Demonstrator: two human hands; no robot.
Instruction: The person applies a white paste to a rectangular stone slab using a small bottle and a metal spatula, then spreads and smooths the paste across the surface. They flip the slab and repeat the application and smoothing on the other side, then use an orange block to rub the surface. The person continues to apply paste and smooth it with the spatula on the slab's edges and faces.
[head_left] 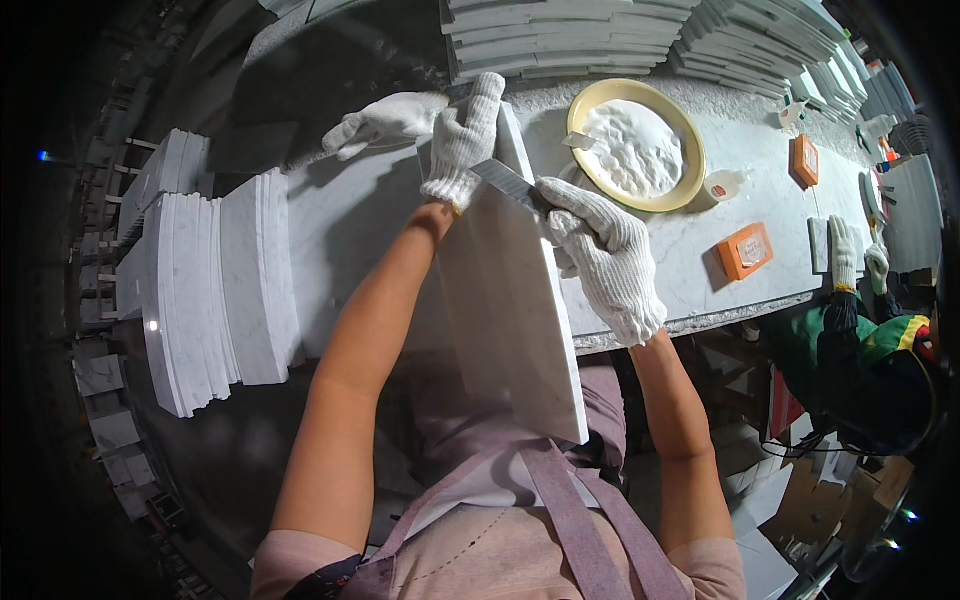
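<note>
Left hand (462, 140) grips top edge of tilted marble slab (510, 300), center frame; right hand (600, 255) fingers closed on flat scraper (510, 182). Risk: slab slips off table (340, 220) edge if grip loosens.

White knit gloves on left hand (463, 140) and right hand (603, 255), white grey-veined marble slab (515, 330), yellow-rimmed bowl (636, 143) of white powder, two orange blocks (746, 250), mauve apron (560, 510)
</note>
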